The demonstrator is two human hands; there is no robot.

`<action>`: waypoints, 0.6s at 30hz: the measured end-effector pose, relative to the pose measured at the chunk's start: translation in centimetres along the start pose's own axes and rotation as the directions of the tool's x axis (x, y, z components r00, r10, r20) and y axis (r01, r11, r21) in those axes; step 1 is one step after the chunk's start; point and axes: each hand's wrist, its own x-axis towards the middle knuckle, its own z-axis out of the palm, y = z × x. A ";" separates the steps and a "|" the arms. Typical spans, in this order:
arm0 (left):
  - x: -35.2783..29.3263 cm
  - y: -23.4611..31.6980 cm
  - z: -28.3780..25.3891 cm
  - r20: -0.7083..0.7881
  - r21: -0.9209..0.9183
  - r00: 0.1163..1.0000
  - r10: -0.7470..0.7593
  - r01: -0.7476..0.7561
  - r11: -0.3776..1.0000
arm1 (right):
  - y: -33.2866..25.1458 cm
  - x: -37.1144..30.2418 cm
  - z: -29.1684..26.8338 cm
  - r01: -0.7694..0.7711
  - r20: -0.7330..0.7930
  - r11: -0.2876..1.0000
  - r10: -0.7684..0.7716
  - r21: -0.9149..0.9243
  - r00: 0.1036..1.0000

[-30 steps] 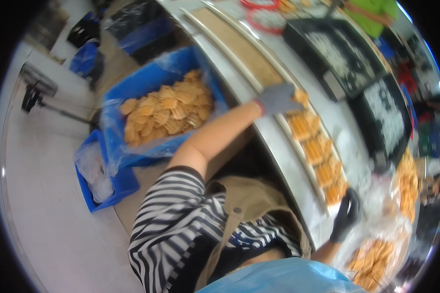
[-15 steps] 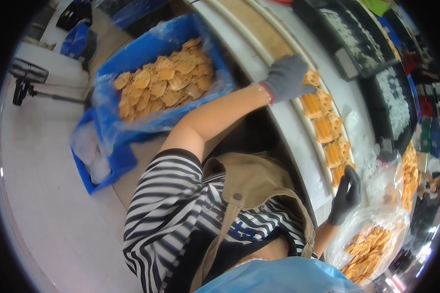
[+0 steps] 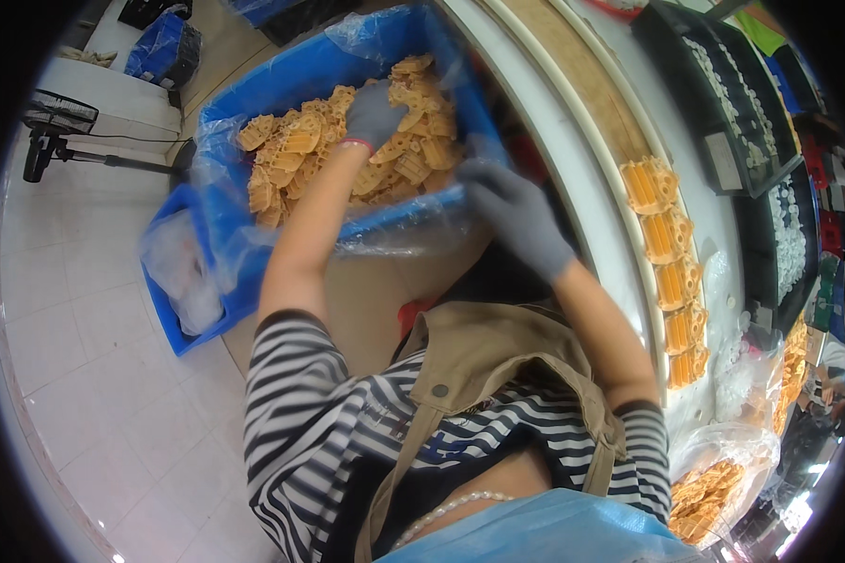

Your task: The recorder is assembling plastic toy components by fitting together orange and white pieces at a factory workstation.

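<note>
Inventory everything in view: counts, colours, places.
Table: one, white, right
Large bin: one, blue, beside table
Loose pieces: many, orange, in large bin
Small bin: one, blue, left
Track: one, tan, on table
Row pieces: about five, orange, on track
Trays: two, black, beyond track
Tray pieces: many, white, inside
Bags: several, clear, right
Fan: one, black, far left
Background clutter: many, mixed, right
Left hand: one, gloved grey, on loose pieces
Right hand: one, gloved grey, near bin rim
</note>
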 end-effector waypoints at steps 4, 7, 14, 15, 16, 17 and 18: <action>0.8 1.1 0.6 0.389 0.001 0.900 -0.195 0.211 0.978 | 7.4 12.1 4.6 -0.329 0.013 0.939 0.332 -0.096 0.943; 1.8 -0.6 1.2 0.428 0.143 0.879 -0.210 0.163 0.976 | 11.9 17.7 6.5 -0.478 -0.158 0.822 0.451 -0.310 0.878; 5.4 -1.9 1.2 0.678 0.192 0.700 -0.225 0.128 0.973 | 20.8 22.3 8.8 -0.220 -0.118 0.521 0.223 -0.825 0.968; 4.8 -3.5 0.8 0.679 0.222 0.689 -0.253 0.135 0.966 | 20.4 22.5 10.5 -0.199 -0.091 0.537 0.220 -0.820 0.971; 4.0 -5.1 0.4 0.681 0.254 0.676 -0.282 0.143 0.957 | 20.1 22.5 12.2 -0.088 0.018 0.447 0.227 -0.890 0.974; 3.4 -6.4 0.1 0.681 0.273 0.664 -0.307 0.159 0.949 | 19.8 22.5 13.7 0.029 0.123 0.349 0.249 -0.937 0.961; 6.2 -2.5 1.9 0.702 0.216 0.671 -0.238 0.118 0.969 | 25.5 24.0 9.1 -0.049 0.037 0.312 0.266 -0.949 0.963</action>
